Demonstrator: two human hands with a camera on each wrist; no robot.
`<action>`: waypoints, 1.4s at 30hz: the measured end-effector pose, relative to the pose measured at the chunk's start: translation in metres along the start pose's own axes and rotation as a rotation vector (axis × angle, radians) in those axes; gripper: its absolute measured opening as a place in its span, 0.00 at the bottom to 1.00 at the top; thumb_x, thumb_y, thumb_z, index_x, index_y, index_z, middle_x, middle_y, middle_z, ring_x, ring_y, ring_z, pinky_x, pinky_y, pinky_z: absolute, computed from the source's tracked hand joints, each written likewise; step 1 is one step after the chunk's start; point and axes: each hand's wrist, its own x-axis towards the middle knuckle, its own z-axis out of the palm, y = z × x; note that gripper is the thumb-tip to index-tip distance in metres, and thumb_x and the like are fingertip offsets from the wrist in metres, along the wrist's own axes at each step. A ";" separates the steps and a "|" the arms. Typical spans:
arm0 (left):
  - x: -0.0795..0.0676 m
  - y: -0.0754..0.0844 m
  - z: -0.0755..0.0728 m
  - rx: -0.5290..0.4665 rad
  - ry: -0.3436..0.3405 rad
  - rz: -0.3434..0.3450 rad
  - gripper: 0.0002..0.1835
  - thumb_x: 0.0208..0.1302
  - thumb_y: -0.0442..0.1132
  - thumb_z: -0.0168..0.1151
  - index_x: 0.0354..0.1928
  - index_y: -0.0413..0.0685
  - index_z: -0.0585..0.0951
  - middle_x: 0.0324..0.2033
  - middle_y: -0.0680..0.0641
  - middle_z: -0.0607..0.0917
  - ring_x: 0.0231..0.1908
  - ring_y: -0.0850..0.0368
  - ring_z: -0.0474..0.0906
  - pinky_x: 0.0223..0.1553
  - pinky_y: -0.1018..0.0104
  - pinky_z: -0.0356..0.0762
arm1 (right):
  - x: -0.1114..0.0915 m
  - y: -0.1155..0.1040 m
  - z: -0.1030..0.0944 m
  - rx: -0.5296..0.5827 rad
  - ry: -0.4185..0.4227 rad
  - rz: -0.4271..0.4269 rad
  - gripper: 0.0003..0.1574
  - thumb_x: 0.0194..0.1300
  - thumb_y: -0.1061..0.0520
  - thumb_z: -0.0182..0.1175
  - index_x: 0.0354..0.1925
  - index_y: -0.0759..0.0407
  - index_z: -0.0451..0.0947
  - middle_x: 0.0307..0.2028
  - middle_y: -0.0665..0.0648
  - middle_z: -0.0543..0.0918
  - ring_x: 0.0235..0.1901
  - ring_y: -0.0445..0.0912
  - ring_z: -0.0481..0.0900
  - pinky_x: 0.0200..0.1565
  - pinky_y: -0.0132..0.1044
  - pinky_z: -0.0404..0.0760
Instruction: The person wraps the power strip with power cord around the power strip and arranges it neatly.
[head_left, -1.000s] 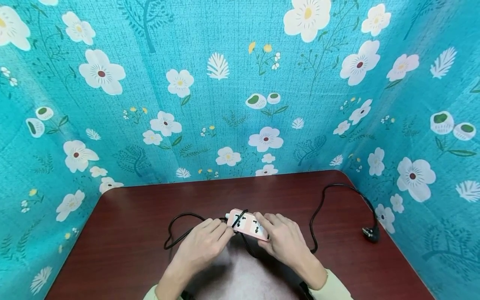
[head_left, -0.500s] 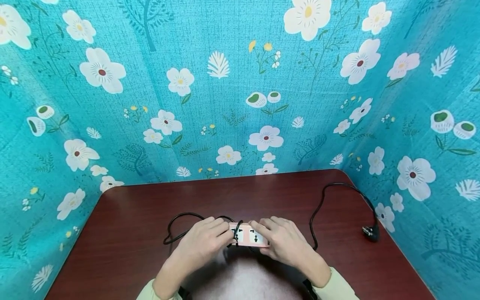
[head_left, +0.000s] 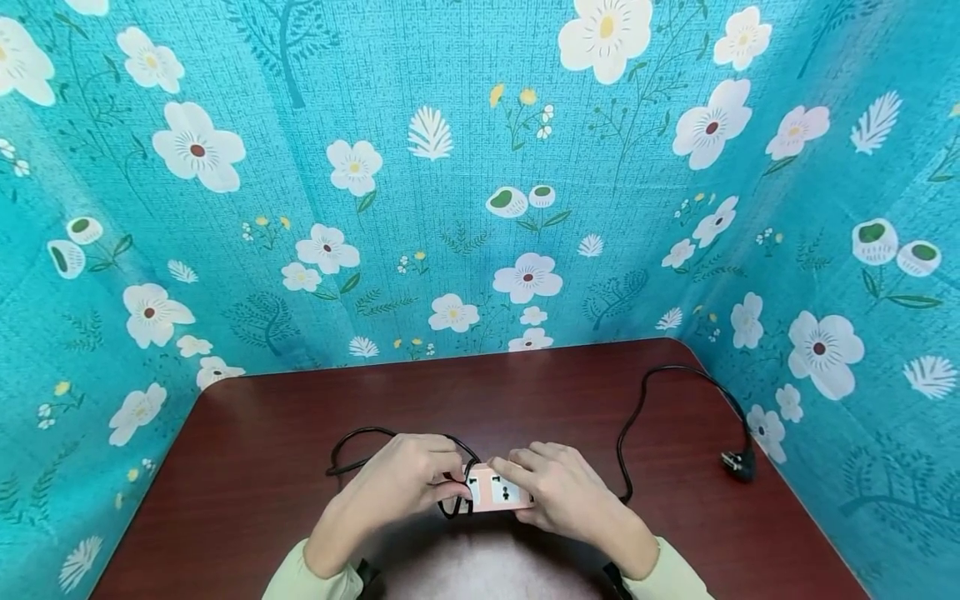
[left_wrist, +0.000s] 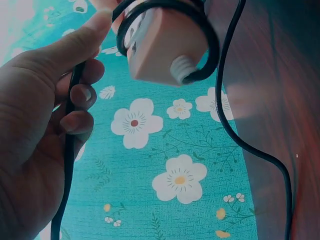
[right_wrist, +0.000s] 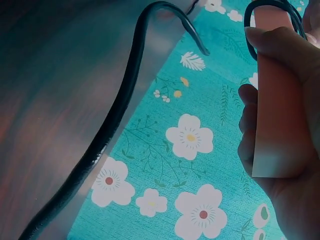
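Observation:
A pink power strip (head_left: 491, 492) with white socket faces is held over the front of the table, roughly level in the head view. My right hand (head_left: 558, 492) grips its right end, thumb along one side and fingers round the other in the right wrist view. My left hand (head_left: 405, 479) pinches the black cord (left_wrist: 73, 105) between thumb and curled fingers. Near the strip's left end, the cord loops round the body, close to the ribbed cord outlet (left_wrist: 184, 67). Part of the strip is hidden behind both hands.
A dark red-brown table (head_left: 262, 467) lies below, backed by a turquoise flowered cloth (head_left: 435, 208). More cord (head_left: 348, 442) curves on the table at the left. At the right lies another length ending in a black plug (head_left: 738, 464).
The power strip has come nearer the body and turned from slanting to nearly level. My left hand has shifted down along with it, and the cord now wraps nearer the strip's left end.

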 end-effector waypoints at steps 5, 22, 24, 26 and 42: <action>0.003 -0.003 -0.002 -0.140 -0.077 -0.082 0.16 0.54 0.50 0.81 0.26 0.58 0.80 0.26 0.62 0.82 0.26 0.76 0.77 0.31 0.89 0.69 | -0.003 -0.002 0.002 0.059 0.006 -0.020 0.49 0.34 0.42 0.88 0.58 0.49 0.86 0.44 0.47 0.91 0.37 0.41 0.86 0.40 0.36 0.86; -0.002 -0.031 0.012 -0.839 -0.309 -0.209 0.09 0.59 0.45 0.80 0.27 0.57 0.87 0.25 0.54 0.86 0.26 0.75 0.73 0.28 0.77 0.74 | 0.003 -0.016 -0.001 0.341 0.067 -0.107 0.42 0.34 0.53 0.82 0.54 0.46 0.85 0.37 0.42 0.86 0.29 0.32 0.76 0.33 0.19 0.71; -0.004 -0.034 0.015 -0.943 -0.314 -0.160 0.07 0.62 0.39 0.78 0.29 0.51 0.88 0.26 0.49 0.86 0.29 0.73 0.75 0.30 0.75 0.77 | 0.004 -0.017 -0.002 0.380 0.066 -0.119 0.43 0.35 0.51 0.82 0.56 0.44 0.84 0.37 0.41 0.86 0.31 0.31 0.76 0.35 0.17 0.70; -0.006 -0.037 0.018 -1.046 -0.304 -0.120 0.05 0.63 0.33 0.75 0.31 0.44 0.88 0.26 0.44 0.85 0.32 0.71 0.76 0.32 0.72 0.79 | 0.005 -0.018 -0.003 0.410 0.062 -0.129 0.43 0.39 0.49 0.83 0.58 0.43 0.83 0.39 0.40 0.86 0.32 0.31 0.75 0.37 0.15 0.69; -0.014 -0.039 0.058 -1.573 -0.050 -0.043 0.18 0.71 0.32 0.67 0.29 0.24 0.72 0.27 0.34 0.74 0.37 0.63 0.77 0.41 0.74 0.79 | 0.015 -0.022 0.001 0.650 0.198 -0.128 0.45 0.36 0.57 0.83 0.57 0.49 0.82 0.41 0.42 0.88 0.33 0.30 0.75 0.37 0.14 0.71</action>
